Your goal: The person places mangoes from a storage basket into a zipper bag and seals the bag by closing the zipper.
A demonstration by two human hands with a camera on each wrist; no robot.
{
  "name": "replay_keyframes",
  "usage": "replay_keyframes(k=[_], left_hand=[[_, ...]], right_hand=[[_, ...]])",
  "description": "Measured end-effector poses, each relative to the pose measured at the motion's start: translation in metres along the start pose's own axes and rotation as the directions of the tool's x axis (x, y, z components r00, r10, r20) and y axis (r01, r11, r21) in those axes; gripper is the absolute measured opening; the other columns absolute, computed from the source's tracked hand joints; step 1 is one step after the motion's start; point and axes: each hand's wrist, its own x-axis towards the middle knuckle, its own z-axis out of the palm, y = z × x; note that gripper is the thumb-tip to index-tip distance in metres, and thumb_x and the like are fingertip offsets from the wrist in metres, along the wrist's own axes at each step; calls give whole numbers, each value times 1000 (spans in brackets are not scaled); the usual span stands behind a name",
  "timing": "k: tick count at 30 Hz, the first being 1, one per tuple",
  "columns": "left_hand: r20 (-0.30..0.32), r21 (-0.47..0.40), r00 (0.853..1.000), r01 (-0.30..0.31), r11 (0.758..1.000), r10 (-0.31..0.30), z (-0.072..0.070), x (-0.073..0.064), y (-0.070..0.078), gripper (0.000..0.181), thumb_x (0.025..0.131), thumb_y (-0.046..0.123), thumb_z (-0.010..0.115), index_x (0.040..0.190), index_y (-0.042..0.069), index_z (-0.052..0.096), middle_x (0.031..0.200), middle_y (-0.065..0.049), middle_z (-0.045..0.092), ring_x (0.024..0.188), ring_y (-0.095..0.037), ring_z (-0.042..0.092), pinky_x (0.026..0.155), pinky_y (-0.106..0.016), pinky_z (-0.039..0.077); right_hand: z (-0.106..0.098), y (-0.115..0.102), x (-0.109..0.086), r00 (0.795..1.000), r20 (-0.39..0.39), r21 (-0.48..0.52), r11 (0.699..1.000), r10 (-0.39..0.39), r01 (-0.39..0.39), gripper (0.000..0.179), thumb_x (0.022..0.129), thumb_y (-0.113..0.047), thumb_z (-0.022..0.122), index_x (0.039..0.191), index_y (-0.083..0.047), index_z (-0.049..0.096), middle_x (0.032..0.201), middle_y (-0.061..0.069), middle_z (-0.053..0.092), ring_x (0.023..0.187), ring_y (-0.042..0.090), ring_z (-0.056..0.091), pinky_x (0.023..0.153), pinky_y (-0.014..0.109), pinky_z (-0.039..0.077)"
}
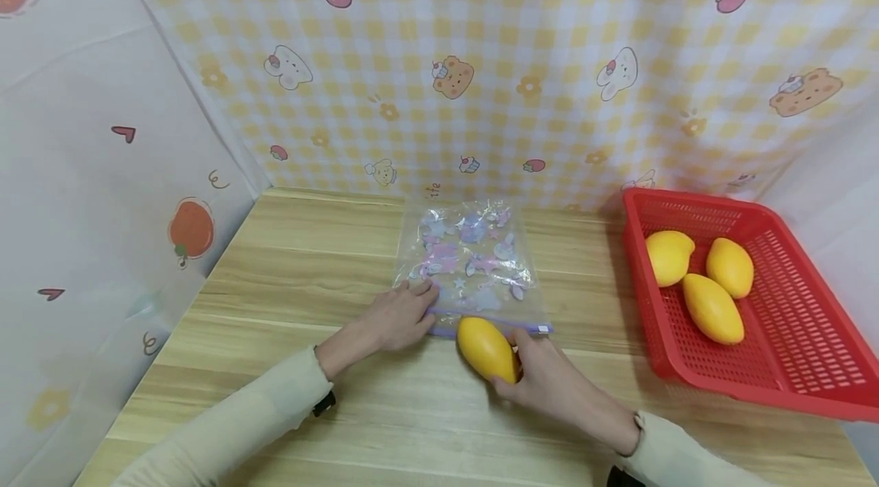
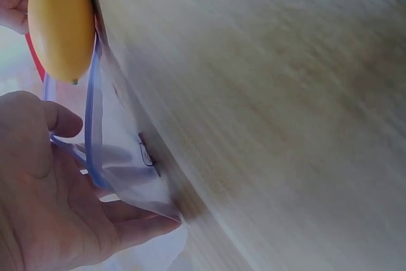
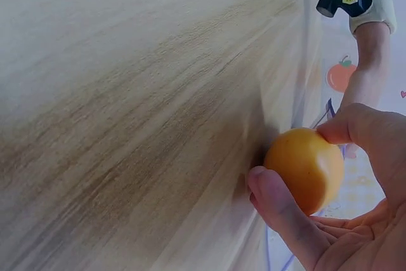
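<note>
A clear zip bag point(image 1: 474, 296) with pastel prints and a purple zip edge lies flat on the table, its mouth toward the person. My left hand point(image 1: 398, 315) holds the bag's left edge by the mouth; in the left wrist view the blue-purple rim point(image 2: 93, 118) is spread apart near the thumb. A yellow mango point(image 1: 484, 349) is at the mouth, gripped by my right hand point(image 1: 549, 376) between thumb and fingers. The right wrist view shows the mango point(image 3: 304, 166) end-on, close to the tabletop. Whether its tip is inside the bag I cannot tell.
A red plastic basket point(image 1: 810, 334) stands on the right of the wooden table point(image 1: 309, 258), with three yellow mangoes point(image 1: 714, 309) at its left side. A patterned cloth point(image 1: 481, 113) hangs behind the table, and white cloth point(image 1: 82, 166) borders the left.
</note>
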Motion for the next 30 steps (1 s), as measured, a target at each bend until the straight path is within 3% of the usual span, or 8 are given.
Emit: replay_keyframes(k=[4,13,20,30], left_hand=[[-6,5,1000,-16,1000,16,2,5,-3,56,107,31,42,154,-1,41,158,-21,34,142,-51,29,119,-54,23],[0,23,998,-60,998,60,3,13,-11,56,108,30,44,153,-2,40,160,-22,29,145,-47,26,121,-53,16],[-10,36,996,-89,995,90,3,14,-14,56,108,28,44,152,-5,39,159,-25,29,147,-39,26,121,-52,14],[17,94,995,-103,990,102,3,14,-12,53,108,23,40,153,-6,36,160,-25,27,149,-35,23,121,-54,13]], right_hand=[[1,0,3,1000,-10,16,1000,26,-26,41,82,-15,83,108,5,58,72,-6,62,60,3,57,49,23,52],[4,-1,14,993,-95,-58,996,64,-70,37,81,-20,83,102,1,61,71,-5,57,57,5,52,47,23,47],[9,-4,23,992,-98,-84,993,73,-82,38,82,-22,83,101,3,61,69,-3,56,54,6,51,43,22,46],[12,-5,35,988,-128,-54,994,92,-99,35,85,-30,83,86,-5,58,64,-5,51,51,6,46,42,23,39]])
